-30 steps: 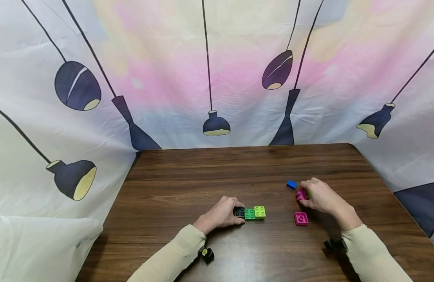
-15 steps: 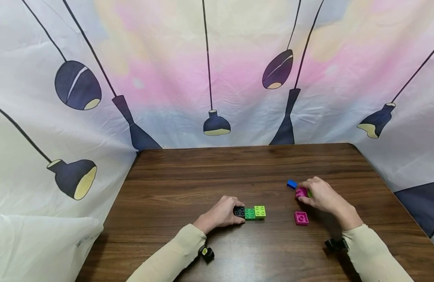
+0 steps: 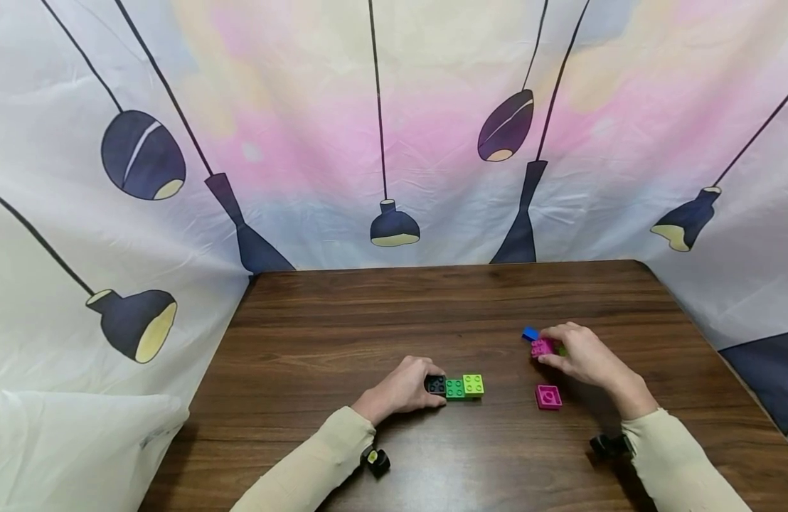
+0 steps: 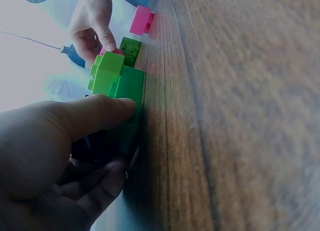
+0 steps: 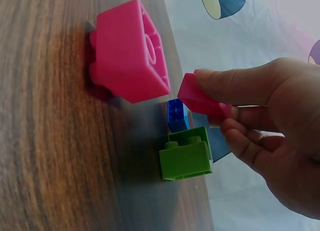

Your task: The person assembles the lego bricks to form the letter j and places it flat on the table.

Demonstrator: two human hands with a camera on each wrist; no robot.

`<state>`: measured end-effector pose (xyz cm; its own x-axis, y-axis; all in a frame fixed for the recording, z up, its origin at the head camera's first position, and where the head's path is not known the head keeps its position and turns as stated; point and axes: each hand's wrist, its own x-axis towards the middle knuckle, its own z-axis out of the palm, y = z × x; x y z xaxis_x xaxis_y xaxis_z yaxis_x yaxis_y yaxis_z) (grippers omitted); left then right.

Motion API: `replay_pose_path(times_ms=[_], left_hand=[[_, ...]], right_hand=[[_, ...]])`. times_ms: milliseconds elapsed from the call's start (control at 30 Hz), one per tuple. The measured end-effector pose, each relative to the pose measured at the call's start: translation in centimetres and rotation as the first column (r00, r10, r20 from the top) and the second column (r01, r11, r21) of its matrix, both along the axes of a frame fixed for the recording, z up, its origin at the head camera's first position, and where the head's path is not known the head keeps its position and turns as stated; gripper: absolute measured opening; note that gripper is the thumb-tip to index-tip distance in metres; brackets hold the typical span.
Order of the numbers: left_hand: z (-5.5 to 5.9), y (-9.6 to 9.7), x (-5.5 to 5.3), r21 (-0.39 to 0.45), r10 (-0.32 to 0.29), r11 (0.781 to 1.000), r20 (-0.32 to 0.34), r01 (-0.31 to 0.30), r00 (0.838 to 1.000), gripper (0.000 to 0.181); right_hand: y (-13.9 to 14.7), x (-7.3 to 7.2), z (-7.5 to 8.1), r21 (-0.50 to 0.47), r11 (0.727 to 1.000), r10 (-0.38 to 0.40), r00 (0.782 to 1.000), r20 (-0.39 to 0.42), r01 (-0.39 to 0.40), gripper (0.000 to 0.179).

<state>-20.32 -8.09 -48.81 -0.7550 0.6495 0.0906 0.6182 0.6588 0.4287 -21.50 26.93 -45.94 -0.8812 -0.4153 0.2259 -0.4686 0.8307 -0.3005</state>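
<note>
Fingers and thumb of my right hand pinch the pink brick, at two o'clock from the brick row; my left hand grips that row's nine-o'clock end; I judge the bricks light, stiff, slightly slick, not fragile; hold opposite flat walls, studs free; right forearm trails toward half past four, left forearm toward eight.

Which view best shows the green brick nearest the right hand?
Right wrist: the green brick appears large and unblocked. Head shows only part, by the right hand; left wrist shows it smaller, studs visible.
</note>
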Motion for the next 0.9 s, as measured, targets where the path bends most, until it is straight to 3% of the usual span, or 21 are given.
replay_pose_path(times_ms=[533,900], left_hand=[[0.1,0.1,0.0,-0.004,0.009,1.000,0.023,-0.009,1.000,0.033],[0.1,0.0,0.0,-0.003,0.000,1.000,0.004,0.000,1.000,0.032]], right_hand=[[-0.7,0.0,0.1,-0.071,0.997,-0.027,0.998,0.049,0.031,0.033],[-1.6,-0.3,0.4,-0.119,0.993,0.009,0.999,0.035,-0.004,0.033]])
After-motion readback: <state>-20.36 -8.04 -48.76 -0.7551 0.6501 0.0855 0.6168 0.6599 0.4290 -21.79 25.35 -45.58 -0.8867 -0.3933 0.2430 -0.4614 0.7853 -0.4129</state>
